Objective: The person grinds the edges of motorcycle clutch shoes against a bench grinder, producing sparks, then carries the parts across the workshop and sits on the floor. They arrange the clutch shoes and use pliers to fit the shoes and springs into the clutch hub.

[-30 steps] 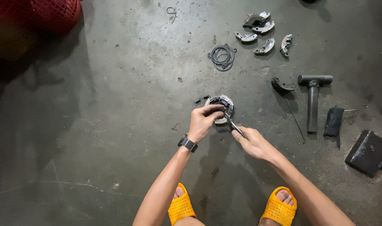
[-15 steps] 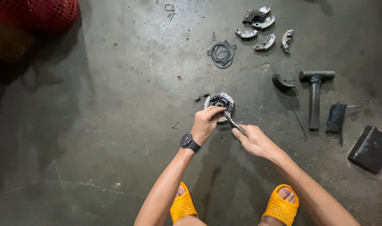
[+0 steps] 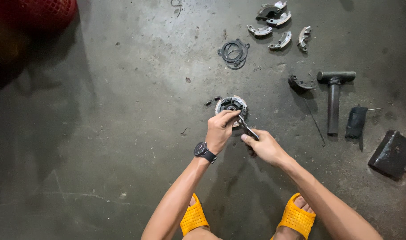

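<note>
Concrete floor [image 3: 123,133], grey and stained, carries everything here; the person squats over it in yellow perforated slippers [image 3: 296,218]. The round grey metal hub assembly [image 3: 231,106] lies flat near the middle of the floor, directly ahead of both hands. The left hand [image 3: 221,130], with a black wristwatch [image 3: 204,151] on its wrist, reaches over the hub's near rim, its grip closed on that rim to steady it. The right hand [image 3: 265,146] has its grip wrapped around the handle of a slim metal hand tool [image 3: 247,130]; the tool's long axis slants up and to the left from that hand, its tip meeting the hub's near edge just beside the left fingers. The left hand is the nearer to the hub, touching it; the right reaches it only through the tool.

Toward the far right corner of the floor lie several curved grey metal shoes [image 3: 278,26], a bundle of dark rings [image 3: 233,52], a black T-shaped hammer [image 3: 333,95], a small dark cloth-like piece [image 3: 357,122] and a flat black plate [image 3: 393,153].
</note>
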